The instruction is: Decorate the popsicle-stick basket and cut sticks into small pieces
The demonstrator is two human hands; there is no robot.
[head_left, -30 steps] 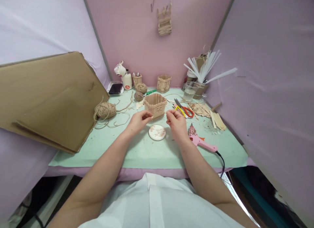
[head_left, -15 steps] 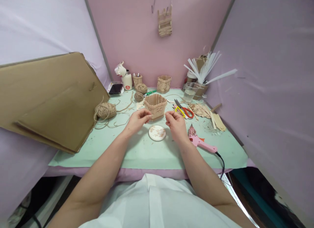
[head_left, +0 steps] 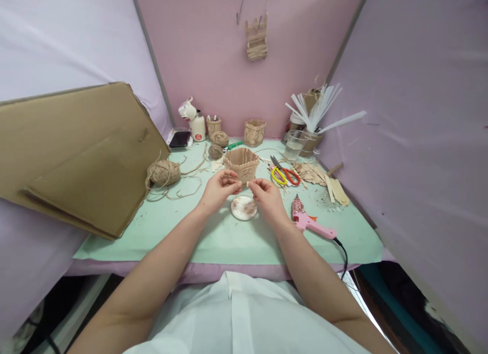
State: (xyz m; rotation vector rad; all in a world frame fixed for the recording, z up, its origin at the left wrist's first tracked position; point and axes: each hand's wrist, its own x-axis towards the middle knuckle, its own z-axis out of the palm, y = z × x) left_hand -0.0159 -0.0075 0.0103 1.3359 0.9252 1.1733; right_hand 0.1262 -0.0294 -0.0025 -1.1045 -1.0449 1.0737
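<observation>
My left hand [head_left: 220, 190] is closed in a pinch just in front of a small woven-looking wooden basket [head_left: 244, 163]; what its fingertips hold, if anything, is too small to make out. Facing it, my right hand [head_left: 268, 195] pinches a small pale piece [head_left: 247, 184] between thumb and forefinger. The two sets of fingertips are close together, slightly apart. Below them on the table lies a round white dish [head_left: 244, 217] with thin brownish bits in it.
On the right lie a pink glue gun [head_left: 314, 226], scissors [head_left: 285, 172] and wooden strips [head_left: 338, 190]. A twine ball [head_left: 163, 172] and leaning cardboard [head_left: 76, 156] are at left. Behind stand a second basket [head_left: 254, 133] and a plastic cup [head_left: 295, 145].
My hands have come closer together in front of the basket. The right hand has moved left, and the left hand slightly right. The pale piece now shows at the right fingertips.
</observation>
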